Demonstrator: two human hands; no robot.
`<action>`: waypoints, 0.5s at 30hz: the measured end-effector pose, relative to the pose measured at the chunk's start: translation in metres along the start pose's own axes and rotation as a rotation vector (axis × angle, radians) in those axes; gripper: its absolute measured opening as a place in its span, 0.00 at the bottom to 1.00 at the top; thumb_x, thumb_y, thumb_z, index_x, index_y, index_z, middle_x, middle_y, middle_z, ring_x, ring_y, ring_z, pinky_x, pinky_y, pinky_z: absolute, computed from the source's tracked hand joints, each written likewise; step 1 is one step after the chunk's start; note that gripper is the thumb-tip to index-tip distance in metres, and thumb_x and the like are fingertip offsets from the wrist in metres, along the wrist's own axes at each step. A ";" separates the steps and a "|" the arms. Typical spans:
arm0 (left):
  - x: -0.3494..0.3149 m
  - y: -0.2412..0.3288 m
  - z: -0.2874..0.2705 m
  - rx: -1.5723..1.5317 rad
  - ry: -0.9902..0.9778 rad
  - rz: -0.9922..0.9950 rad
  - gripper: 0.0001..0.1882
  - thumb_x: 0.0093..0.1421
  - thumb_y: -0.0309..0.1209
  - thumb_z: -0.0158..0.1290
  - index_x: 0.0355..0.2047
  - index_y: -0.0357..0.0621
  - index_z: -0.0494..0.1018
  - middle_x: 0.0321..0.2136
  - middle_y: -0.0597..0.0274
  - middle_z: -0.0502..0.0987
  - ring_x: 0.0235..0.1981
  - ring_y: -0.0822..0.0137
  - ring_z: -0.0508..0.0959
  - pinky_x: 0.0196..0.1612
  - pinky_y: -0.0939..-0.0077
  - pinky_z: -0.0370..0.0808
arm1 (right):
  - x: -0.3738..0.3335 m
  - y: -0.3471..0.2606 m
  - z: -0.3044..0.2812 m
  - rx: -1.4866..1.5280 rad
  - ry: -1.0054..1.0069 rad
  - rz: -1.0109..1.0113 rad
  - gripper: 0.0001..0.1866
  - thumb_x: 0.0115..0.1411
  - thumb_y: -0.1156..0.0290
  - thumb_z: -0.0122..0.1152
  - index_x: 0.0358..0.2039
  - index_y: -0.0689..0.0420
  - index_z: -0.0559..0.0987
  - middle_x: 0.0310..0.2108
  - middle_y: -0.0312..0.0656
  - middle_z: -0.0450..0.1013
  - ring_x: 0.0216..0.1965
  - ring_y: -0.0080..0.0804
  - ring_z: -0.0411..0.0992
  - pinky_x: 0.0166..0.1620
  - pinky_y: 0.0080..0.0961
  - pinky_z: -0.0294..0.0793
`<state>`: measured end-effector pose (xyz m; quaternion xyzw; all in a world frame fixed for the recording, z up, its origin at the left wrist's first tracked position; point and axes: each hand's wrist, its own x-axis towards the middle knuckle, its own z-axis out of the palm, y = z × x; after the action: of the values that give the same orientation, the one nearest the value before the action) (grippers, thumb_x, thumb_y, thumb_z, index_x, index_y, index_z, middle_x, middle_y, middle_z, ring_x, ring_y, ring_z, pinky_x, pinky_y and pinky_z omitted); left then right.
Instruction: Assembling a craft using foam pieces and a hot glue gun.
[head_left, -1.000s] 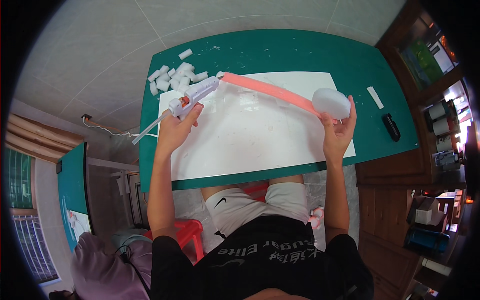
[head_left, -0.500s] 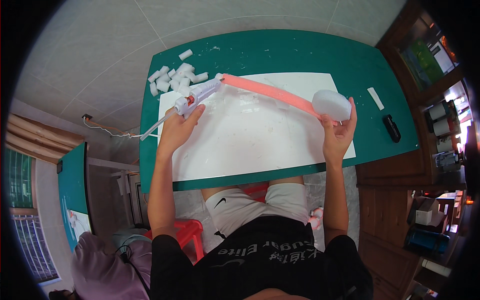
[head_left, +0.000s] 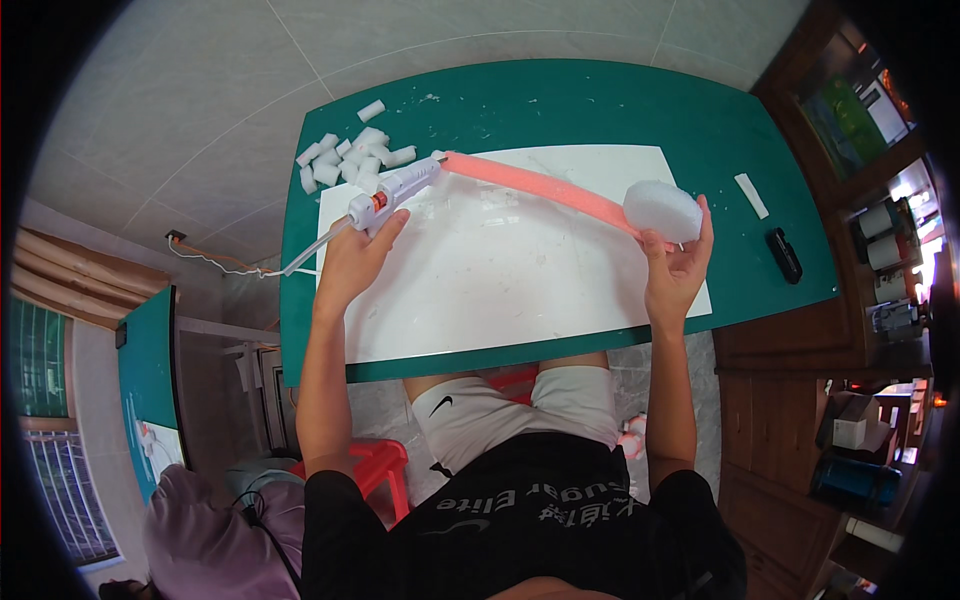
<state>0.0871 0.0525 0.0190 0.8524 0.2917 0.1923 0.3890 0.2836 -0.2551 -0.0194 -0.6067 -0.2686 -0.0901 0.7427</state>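
My left hand is closed round a white hot glue gun, with a clear glue stick poking out of its rear. The gun's nozzle meets the far left end of a long pink foam strip. That strip slants down to the right, held above a white board. Its other end lies against a round white foam piece. My right hand grips this foam piece and the strip's end together, thumb in front and fingers behind.
Several small white foam pieces are heaped at the table's far left. The white board lies on the green table. To the right are a white strip and a black tool. A cord runs left to the wall.
Almost nothing differs. The glue gun's tip has shifted very slightly at the pink strip's left end; both hands keep their holds.
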 end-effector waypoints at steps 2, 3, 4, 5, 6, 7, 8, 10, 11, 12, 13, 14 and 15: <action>0.001 -0.005 0.002 -0.017 0.014 0.053 0.21 0.61 0.45 0.58 0.33 0.35 0.77 0.19 0.64 0.75 0.20 0.75 0.72 0.23 0.76 0.66 | 0.000 0.000 -0.001 -0.005 -0.004 0.003 0.40 0.58 0.82 0.64 0.68 0.61 0.55 0.60 0.53 0.60 0.59 0.42 0.66 0.57 0.35 0.71; 0.001 -0.007 0.002 -0.034 0.027 0.106 0.19 0.62 0.44 0.58 0.36 0.37 0.77 0.21 0.67 0.76 0.18 0.79 0.71 0.20 0.80 0.65 | 0.000 -0.001 -0.001 -0.004 -0.004 0.003 0.40 0.58 0.82 0.64 0.68 0.61 0.55 0.60 0.53 0.60 0.59 0.42 0.66 0.57 0.35 0.71; 0.001 -0.008 0.002 -0.034 0.027 0.107 0.19 0.62 0.44 0.58 0.36 0.37 0.77 0.21 0.67 0.76 0.18 0.79 0.71 0.20 0.80 0.65 | -0.001 -0.002 0.000 0.000 0.005 0.012 0.40 0.58 0.82 0.64 0.68 0.61 0.54 0.60 0.53 0.60 0.59 0.42 0.66 0.57 0.35 0.72; 0.002 -0.009 0.001 -0.034 0.026 0.132 0.18 0.63 0.42 0.57 0.38 0.36 0.77 0.23 0.66 0.78 0.20 0.79 0.72 0.21 0.81 0.66 | -0.001 -0.002 0.000 0.004 0.014 0.020 0.40 0.58 0.82 0.64 0.68 0.61 0.54 0.60 0.53 0.60 0.59 0.42 0.66 0.57 0.35 0.72; 0.003 -0.010 0.000 -0.034 0.025 0.157 0.17 0.63 0.40 0.57 0.40 0.35 0.77 0.26 0.65 0.79 0.22 0.79 0.73 0.21 0.81 0.66 | 0.000 -0.002 0.000 0.003 0.015 0.020 0.40 0.58 0.82 0.64 0.68 0.61 0.54 0.60 0.53 0.60 0.59 0.42 0.66 0.57 0.35 0.72; 0.002 -0.010 -0.001 -0.033 0.024 0.158 0.17 0.63 0.40 0.57 0.40 0.35 0.77 0.26 0.65 0.79 0.22 0.79 0.73 0.21 0.81 0.66 | 0.000 0.000 0.000 -0.008 0.010 0.022 0.40 0.59 0.82 0.64 0.68 0.60 0.54 0.60 0.53 0.60 0.58 0.43 0.66 0.56 0.35 0.74; 0.001 -0.011 -0.001 -0.057 0.016 0.162 0.16 0.64 0.38 0.56 0.42 0.35 0.77 0.29 0.65 0.80 0.25 0.79 0.74 0.22 0.82 0.67 | 0.001 -0.002 0.001 -0.021 0.005 0.025 0.41 0.59 0.82 0.63 0.68 0.59 0.54 0.60 0.53 0.61 0.58 0.43 0.66 0.55 0.35 0.75; -0.003 -0.012 0.000 -0.081 0.007 0.167 0.15 0.64 0.36 0.56 0.44 0.35 0.77 0.32 0.64 0.81 0.27 0.79 0.75 0.23 0.83 0.68 | 0.002 -0.010 0.004 0.013 0.030 0.104 0.40 0.59 0.81 0.62 0.69 0.58 0.53 0.60 0.53 0.61 0.57 0.43 0.67 0.54 0.34 0.77; -0.005 -0.010 -0.001 -0.104 -0.009 0.177 0.15 0.64 0.35 0.56 0.44 0.36 0.77 0.34 0.64 0.81 0.29 0.79 0.76 0.24 0.83 0.69 | 0.002 -0.014 0.005 0.049 0.054 0.182 0.40 0.60 0.80 0.62 0.69 0.57 0.53 0.60 0.54 0.61 0.57 0.42 0.68 0.52 0.34 0.78; -0.007 -0.008 -0.001 -0.127 -0.024 0.186 0.14 0.64 0.34 0.56 0.44 0.37 0.77 0.36 0.64 0.81 0.31 0.79 0.76 0.25 0.84 0.69 | 0.003 -0.012 0.005 0.048 0.055 0.182 0.40 0.60 0.80 0.62 0.69 0.57 0.53 0.60 0.54 0.61 0.57 0.42 0.68 0.52 0.34 0.78; -0.011 -0.005 0.000 -0.128 -0.025 0.186 0.14 0.64 0.34 0.56 0.44 0.37 0.77 0.36 0.64 0.81 0.31 0.79 0.76 0.25 0.84 0.69 | 0.004 -0.007 0.004 0.107 0.074 0.228 0.39 0.61 0.80 0.61 0.69 0.56 0.52 0.60 0.54 0.61 0.56 0.42 0.69 0.51 0.33 0.79; -0.014 0.000 0.001 -0.155 -0.009 0.170 0.12 0.61 0.34 0.59 0.40 0.37 0.77 0.30 0.63 0.78 0.28 0.77 0.73 0.27 0.79 0.68 | 0.005 -0.005 0.003 0.166 0.092 0.275 0.39 0.62 0.79 0.60 0.69 0.55 0.52 0.60 0.54 0.61 0.55 0.41 0.70 0.50 0.32 0.80; -0.017 0.003 0.002 -0.182 0.007 0.155 0.11 0.59 0.33 0.61 0.35 0.37 0.77 0.24 0.62 0.75 0.25 0.74 0.70 0.29 0.75 0.67 | 0.004 -0.004 0.003 0.166 0.091 0.274 0.39 0.62 0.79 0.60 0.69 0.55 0.52 0.60 0.54 0.61 0.55 0.41 0.70 0.50 0.32 0.80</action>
<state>0.0761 0.0393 0.0184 0.8330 0.2077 0.2502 0.4477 0.2846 -0.2521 -0.0135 -0.5696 -0.1561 0.0073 0.8069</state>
